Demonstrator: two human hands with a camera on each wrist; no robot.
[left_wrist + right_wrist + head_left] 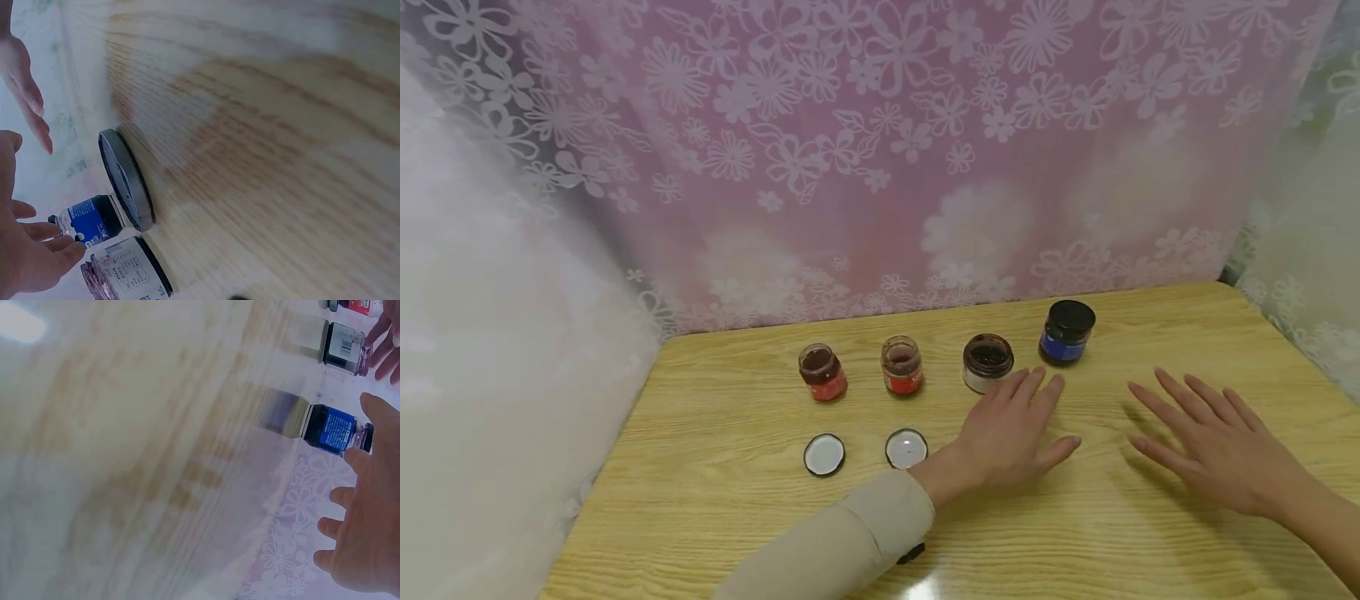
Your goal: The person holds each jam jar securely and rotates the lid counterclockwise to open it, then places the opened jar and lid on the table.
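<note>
My left hand [1009, 429] hovers with fingers spread just in front of a white-labelled open glass jar [988, 360] of dark contents, holding nothing. Farther right, my right hand [1225, 450] is spread above the table, fingers straight, also holding nothing. A jar with a blue label [1063, 335] stands behind and between the hands, its black lid on. In the left wrist view a dark lid [127, 180] lies near the white-labelled jar [129, 270]; my left arm and hand hide it from the head view.
Two more open jars, one with a pink-red label [824, 379] and one with a red label [902, 375], stand to the left. A lid [824, 455] and another lid [906, 448] lie in front of them. A floral curtain [850, 167] hangs behind the wooden table [715, 483].
</note>
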